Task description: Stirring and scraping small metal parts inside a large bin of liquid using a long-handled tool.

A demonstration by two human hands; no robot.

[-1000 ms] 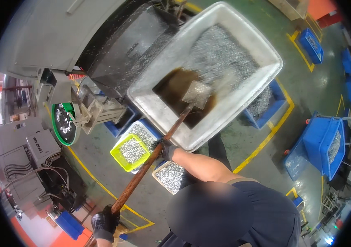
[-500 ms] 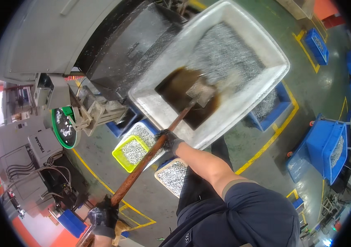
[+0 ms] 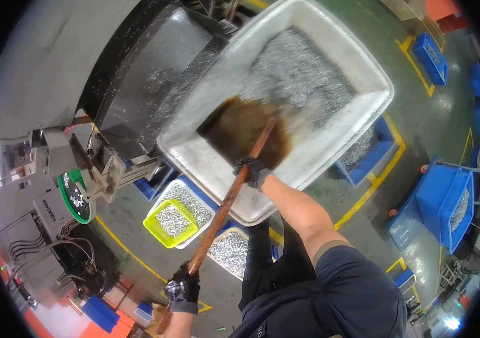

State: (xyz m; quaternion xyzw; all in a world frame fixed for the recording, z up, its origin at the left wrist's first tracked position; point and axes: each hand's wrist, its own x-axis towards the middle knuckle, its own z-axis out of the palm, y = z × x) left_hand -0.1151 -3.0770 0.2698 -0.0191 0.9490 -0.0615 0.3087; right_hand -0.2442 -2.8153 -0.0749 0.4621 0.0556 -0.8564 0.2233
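Note:
Both my black-gloved hands are wrapped round the long wooden handle of a shovel (image 3: 224, 209). My right hand (image 3: 253, 170) grips it farther forward, over the near rim of a large white tub (image 3: 307, 176). Nearer to me and to the left, my left hand (image 3: 182, 288) closes round the rear part of the handle. The shovel's front end reaches into the tub, its blade hidden at the edge of a heap of grey metal shavings (image 3: 302, 73). Dark brown liquid (image 3: 234, 127) lies at the tub's near left side, left of the handle.
A dark metal machine tray (image 3: 161, 73) adjoins the tub's left side. Below the tub stand a lime-green basket (image 3: 152, 224) and white trays of small metal parts (image 3: 230, 252). Blue bins (image 3: 376, 155) of metal pieces and a blue wheeled cart (image 3: 440, 194) stand to the right.
Both hands have moved right and the shovel forward with them. Its blade, visible over the liquid before, has gone out of sight at the shavings.

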